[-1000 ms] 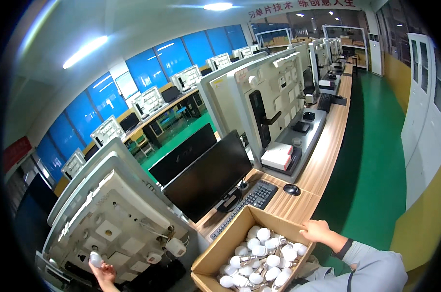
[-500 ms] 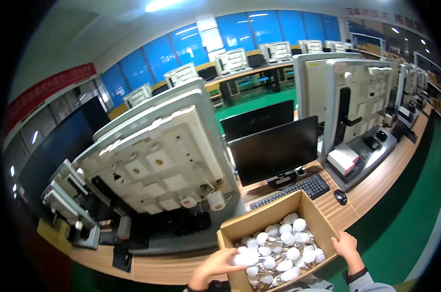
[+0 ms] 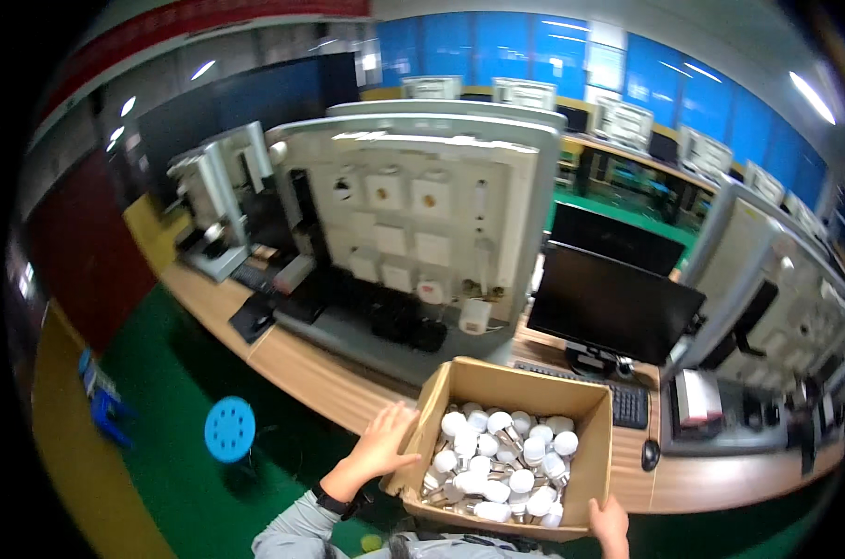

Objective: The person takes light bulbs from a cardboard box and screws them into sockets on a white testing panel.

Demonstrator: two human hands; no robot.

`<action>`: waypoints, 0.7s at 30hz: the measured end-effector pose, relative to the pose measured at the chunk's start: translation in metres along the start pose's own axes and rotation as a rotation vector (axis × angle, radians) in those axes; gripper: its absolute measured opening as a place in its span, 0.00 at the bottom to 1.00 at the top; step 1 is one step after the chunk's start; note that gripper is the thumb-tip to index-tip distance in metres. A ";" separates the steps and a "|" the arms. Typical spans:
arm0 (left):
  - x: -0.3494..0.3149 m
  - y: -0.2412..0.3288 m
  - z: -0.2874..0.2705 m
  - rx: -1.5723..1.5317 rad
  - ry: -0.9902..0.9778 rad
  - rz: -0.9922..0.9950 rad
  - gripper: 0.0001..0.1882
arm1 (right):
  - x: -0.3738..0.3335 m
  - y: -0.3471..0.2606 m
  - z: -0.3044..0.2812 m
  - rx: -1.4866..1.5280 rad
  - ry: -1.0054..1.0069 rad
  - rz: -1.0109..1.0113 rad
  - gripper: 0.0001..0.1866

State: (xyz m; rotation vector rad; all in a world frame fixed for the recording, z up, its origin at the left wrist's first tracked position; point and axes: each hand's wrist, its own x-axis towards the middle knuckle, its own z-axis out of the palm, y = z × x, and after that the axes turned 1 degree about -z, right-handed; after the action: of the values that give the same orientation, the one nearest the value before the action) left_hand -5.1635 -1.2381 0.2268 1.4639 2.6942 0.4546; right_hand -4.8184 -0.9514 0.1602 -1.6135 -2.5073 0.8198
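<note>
An uncovered cardboard box (image 3: 534,380) full of white light bulbs (image 3: 494,492) with metal bases is right in front of me. My left hand (image 3: 377,449) is at the box's left side, fingers stretched out and thumb apart, with no bulb in it. It seems to touch the left flap, though the contact is partly hidden. At the near right corner my right hand (image 3: 609,524) grips the box edge, its fingers partly out of sight.
Behind the box, a keyboard (image 3: 629,407), mouse (image 3: 651,455) and black monitor (image 3: 618,303) stand on the wooden bench (image 3: 324,384). Large display panels (image 3: 408,219) with mounted devices rise on both sides. A blue stool (image 3: 229,429) stands on the green floor at left.
The view has swung left. My left hand has let go of a white light bulb and moved out of the box to its left side. My right hand stays on the right edge.
</note>
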 end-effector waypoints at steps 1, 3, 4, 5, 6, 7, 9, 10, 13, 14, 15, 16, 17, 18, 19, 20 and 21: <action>-0.015 0.001 0.008 -0.053 0.013 -0.140 0.48 | 0.002 0.006 -0.004 0.045 -0.069 -0.042 0.24; -0.043 0.000 0.028 -0.242 0.028 -0.314 0.52 | 0.033 0.061 0.028 0.090 -0.066 -0.252 0.21; -0.052 0.012 0.024 -0.384 -0.170 -0.532 0.47 | 0.054 0.087 0.044 0.148 -0.097 -0.368 0.22; -0.068 0.011 0.042 -0.431 -0.189 -0.564 0.43 | 0.062 0.093 0.048 0.149 -0.162 -0.371 0.22; -0.079 0.015 0.050 -0.474 -0.215 -0.593 0.39 | 0.070 0.097 0.051 0.152 -0.231 -0.363 0.21; -0.088 0.025 0.060 -0.521 -0.174 -0.656 0.33 | 0.079 0.101 0.054 0.154 -0.295 -0.350 0.21; -0.097 0.026 0.080 -0.654 -0.048 -0.662 0.27 | 0.068 0.086 0.047 0.289 -0.286 -0.399 0.21; -0.101 0.017 0.095 -0.662 -0.022 -0.637 0.25 | 0.064 0.081 0.044 0.358 -0.287 -0.418 0.21; -0.089 0.034 0.076 -0.457 0.076 -0.609 0.19 | 0.058 0.072 0.035 0.308 -0.309 -0.384 0.23; -0.089 0.035 0.079 -0.455 0.081 -0.619 0.18 | 0.050 0.063 0.026 0.306 -0.359 -0.295 0.24; -0.097 0.035 0.083 -0.448 0.086 -0.649 0.19 | 0.049 0.057 0.023 0.393 -0.366 -0.278 0.20; -0.107 0.035 0.088 -0.442 0.090 -0.680 0.19 | 0.049 0.050 0.024 0.480 -0.374 -0.257 0.18; -0.108 0.034 0.093 -0.449 0.120 -0.670 0.19 | 0.046 0.046 0.020 0.462 -0.363 -0.228 0.19; -0.106 0.036 0.089 -0.459 0.163 -0.665 0.18 | 0.044 0.048 0.029 0.507 -0.251 -0.344 0.17; -0.105 0.036 0.088 -0.474 0.157 -0.670 0.17 | 0.046 0.051 0.029 0.454 -0.282 -0.263 0.18; -0.106 0.036 0.086 -0.485 0.153 -0.686 0.17 | 0.046 0.049 0.026 0.402 -0.320 -0.186 0.20; -0.109 0.036 0.080 -0.510 0.139 -0.718 0.16 | 0.043 0.045 0.026 0.431 -0.335 -0.211 0.19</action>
State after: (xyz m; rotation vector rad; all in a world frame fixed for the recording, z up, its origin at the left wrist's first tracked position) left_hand -5.0591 -1.2911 0.1487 0.3178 2.6571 1.0797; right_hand -4.8089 -0.9103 0.1075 -1.1302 -2.4020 1.5728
